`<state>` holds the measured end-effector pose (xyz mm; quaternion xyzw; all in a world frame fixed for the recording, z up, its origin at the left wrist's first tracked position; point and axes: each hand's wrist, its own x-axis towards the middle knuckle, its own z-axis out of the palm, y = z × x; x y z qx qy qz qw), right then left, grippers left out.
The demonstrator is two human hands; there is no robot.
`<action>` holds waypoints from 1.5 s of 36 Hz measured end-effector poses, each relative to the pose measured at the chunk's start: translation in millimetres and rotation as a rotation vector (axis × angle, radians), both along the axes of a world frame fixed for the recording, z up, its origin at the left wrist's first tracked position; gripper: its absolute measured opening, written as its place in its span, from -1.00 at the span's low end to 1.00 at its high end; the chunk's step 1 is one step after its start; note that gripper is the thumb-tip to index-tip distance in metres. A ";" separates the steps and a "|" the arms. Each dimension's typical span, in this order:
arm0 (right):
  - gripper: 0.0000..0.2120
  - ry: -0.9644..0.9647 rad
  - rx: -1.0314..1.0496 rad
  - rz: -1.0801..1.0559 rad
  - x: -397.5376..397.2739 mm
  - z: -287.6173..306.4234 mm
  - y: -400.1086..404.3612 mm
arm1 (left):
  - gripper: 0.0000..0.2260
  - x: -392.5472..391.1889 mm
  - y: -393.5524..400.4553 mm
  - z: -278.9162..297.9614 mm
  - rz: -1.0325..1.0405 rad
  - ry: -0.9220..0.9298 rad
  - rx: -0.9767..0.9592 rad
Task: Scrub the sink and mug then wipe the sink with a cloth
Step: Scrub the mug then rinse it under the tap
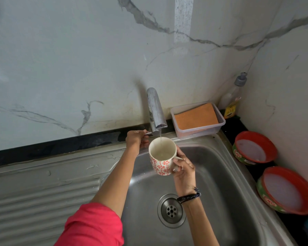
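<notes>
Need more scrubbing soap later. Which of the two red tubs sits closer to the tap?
The upper red tub, beside the clear box with the orange sponge. The other red tub lies nearer the camera, past the drain.

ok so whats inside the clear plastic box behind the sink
An orange cloth lies inside the clear box, propped up toward the wall. It covers most of the floor of the box, so anything beneath it cannot be seen.

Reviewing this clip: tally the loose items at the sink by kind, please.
Mug: 1
Round red tubs: 2
Clear container holding orange cloth: 1
Orange cloth: 1
Pump bottle: 1
Total: 6
</notes>
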<state>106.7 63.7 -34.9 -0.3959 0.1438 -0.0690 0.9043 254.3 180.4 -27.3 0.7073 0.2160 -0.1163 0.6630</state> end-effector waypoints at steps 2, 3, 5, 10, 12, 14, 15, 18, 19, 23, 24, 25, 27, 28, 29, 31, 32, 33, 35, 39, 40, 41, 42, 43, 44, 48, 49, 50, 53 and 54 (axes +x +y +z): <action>-0.66 -0.006 0.001 -0.007 -0.3 -1.5 -0.4 | -0.87 0.4 0.1 -0.4 -0.003 0.001 0.002; -0.64 -0.007 0.002 -0.010 -0.5 -2.3 -0.5 | -0.87 0.6 0.5 -0.7 -0.006 0.001 0.005; -0.59 0.003 -0.005 -0.015 -0.5 -2.7 -0.4 | -0.86 1.1 1.0 -1.3 -0.014 0.001 0.009; -0.42 0.026 -0.023 -0.006 -0.2 -2.2 -0.1 | -0.85 1.6 0.8 -1.7 -0.013 0.003 0.011; -0.40 0.027 -0.032 -0.001 0.0 -2.2 -0.2 | -0.85 1.6 0.6 -2.1 -0.010 0.005 0.009; -0.42 0.030 -0.035 0.004 0.4 -1.8 -0.5 | -0.84 1.5 0.8 -2.7 -0.014 0.005 0.011; -0.43 0.031 -0.035 0.006 0.7 -1.9 -0.8 | -0.84 1.3 0.9 -2.8 -0.015 0.004 0.013; -0.43 0.024 -0.032 0.012 1.6 -3.4 -1.8 | -0.84 0.7 0.6 -2.1 -0.018 -0.003 0.014; -0.42 0.021 -0.031 0.014 1.9 -4.2 -1.7 | -0.85 0.5 0.6 -1.7 -0.017 -0.005 0.013; -0.47 0.030 -0.024 -0.005 2.8 -3.6 -1.1 | -0.87 1.0 0.4 -1.6 -0.011 -0.006 0.010; -0.48 0.035 -0.023 -0.008 3.0 -3.2 -1.1 | -0.87 1.4 0.2 -2.3 -0.014 -0.005 0.011; -0.48 0.041 -0.025 -0.009 3.1 -2.9 -1.0 | -0.87 2.0 0.4 -3.1 -0.016 -0.005 0.014; -0.47 0.045 -0.031 -0.011 2.7 -1.9 -0.6 | -0.87 2.8 0.6 -4.1 -0.015 -0.003 0.015; -0.47 0.047 -0.035 -0.013 2.5 -1.7 -0.4 | -0.87 3.4 0.6 -4.9 -0.012 -0.003 0.014; -0.47 0.048 -0.040 -0.014 2.4 -1.7 -0.3 | -0.87 3.5 0.6 -5.0 -0.010 -0.004 0.014; -0.43 0.054 -0.051 -0.014 2.5 -1.4 0.0 | -0.88 3.7 0.6 -5.2 -0.007 -0.003 0.016; -0.41 0.057 -0.052 -0.015 2.6 -0.9 0.1 | -0.88 3.8 0.6 -5.2 -0.004 -0.002 0.014; -0.41 0.058 -0.049 -0.015 2.8 -0.2 0.4 | -0.89 3.9 0.7 -5.1 -0.002 -0.001 0.007; -0.45 0.059 -0.033 -0.024 3.2 1.0 1.2 | -0.90 3.8 0.7 -5.2 -0.003 -0.002 -0.005; -0.45 0.056 -0.020 -0.030 3.3 0.9 2.2 | -0.88 3.8 1.1 -6.1 -0.006 0.001 -0.003; -0.44 0.052 -0.015 -0.031 3.1 0.2 2.2 | -0.88 3.8 1.1 -6.4 -0.007 0.002 0.000; -0.46 0.049 -0.008 -0.032 2.8 0.1 2.2 | -0.88 3.5 1.1 -6.2 -0.006 0.002 -0.001; -0.48 0.049 -0.003 -0.033 2.6 0.0 2.2 | -0.88 3.4 0.8 -6.1 -0.005 0.000 0.000; -0.48 0.053 -0.001 -0.034 2.2 0.1 2.0 | -0.88 2.7 0.5 -5.3 -0.005 -0.002 0.002; -0.47 0.059 -0.001 -0.034 1.9 0.0 1.6 | -0.88 2.2 0.1 -4.5 -0.005 -0.004 0.002; -0.36 0.082 -0.028 -0.039 -0.7 -3.1 -1.2 | -0.86 0.7 0.8 -2.5 -0.015 -0.003 -0.002; -0.37 0.086 -0.029 -0.047 -1.3 -4.2 -2.1 | -0.84 1.1 1.1 -2.3 -0.016 -0.001 0.000; -0.41 0.095 -0.026 -0.053 -2.1 -4.8 -2.9 | -0.82 1.2 1.2 -1.8 -0.014 0.002 0.000; -0.42 0.135 -0.052 -0.081 -4.3 -4.0 -3.2 | -0.80 -2.5 1.8 -0.9 -0.006 0.000 0.002; -0.40 0.143 -0.054 -0.083 -5.0 -3.8 -3.3 | -0.79 -5.0 2.0 -2.0 -0.006 0.001 0.010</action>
